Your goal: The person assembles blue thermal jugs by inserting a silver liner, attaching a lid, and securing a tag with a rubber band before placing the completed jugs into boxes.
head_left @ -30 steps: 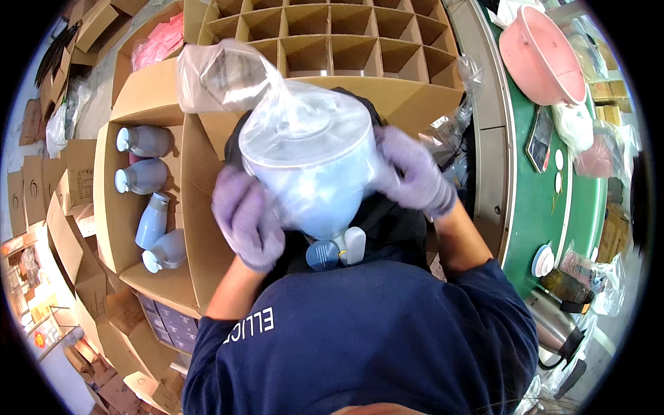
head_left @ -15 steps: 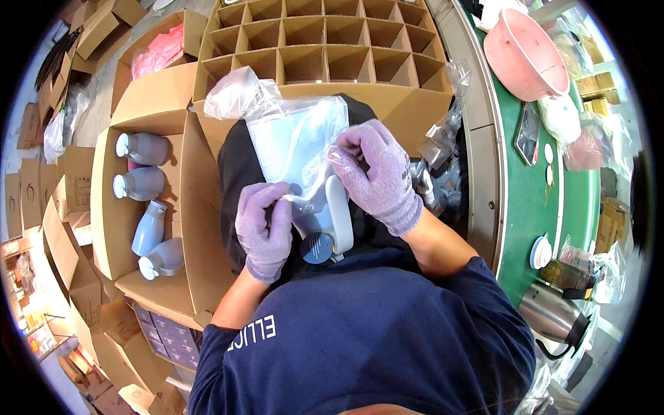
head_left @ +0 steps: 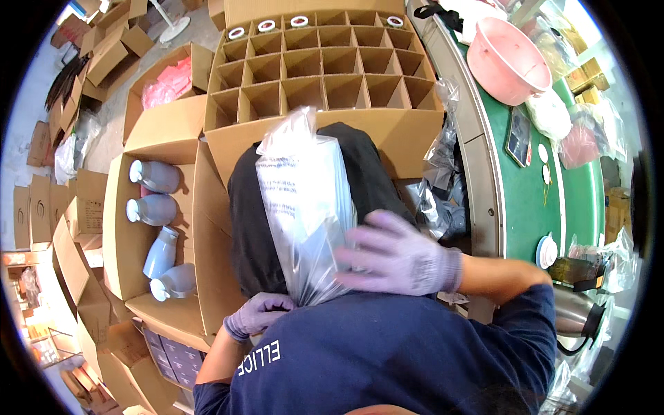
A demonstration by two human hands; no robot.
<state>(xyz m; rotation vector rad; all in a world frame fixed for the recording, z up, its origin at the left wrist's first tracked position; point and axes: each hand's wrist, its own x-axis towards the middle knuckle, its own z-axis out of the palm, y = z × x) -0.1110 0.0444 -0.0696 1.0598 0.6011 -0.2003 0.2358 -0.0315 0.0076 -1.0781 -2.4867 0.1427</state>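
A clear plastic bag (head_left: 304, 200) with print on it lies lengthwise over my dark-trousered lap, wrapped around a light-blue item whose exact kind the film hides. Its far end is loose and crumpled; the near end narrows in creases toward my shirt. At that near end my left hand (head_left: 259, 316), in a pale purple glove, is closed on the bag's gathered edge, fingertips partly hidden by the shirt. My right hand (head_left: 398, 257), gloved alike, lies against the bag's right side, fingers outstretched and spread, slightly blurred.
Ahead stands a divided carton (head_left: 321, 124), white-topped items in several far cells. An open carton (head_left: 117, 235) at left holds several blue-grey bottles (head_left: 153, 209). On the green bench (head_left: 522, 228) at right are a pink basin (head_left: 501, 66), a phone (head_left: 517, 138) and a steel jug (head_left: 573, 315).
The bagged item has been turned and drawn out lengthwise; its white handle and dark round end no longer show. Both hands moved nearer my body, and the right opened from a pinch.
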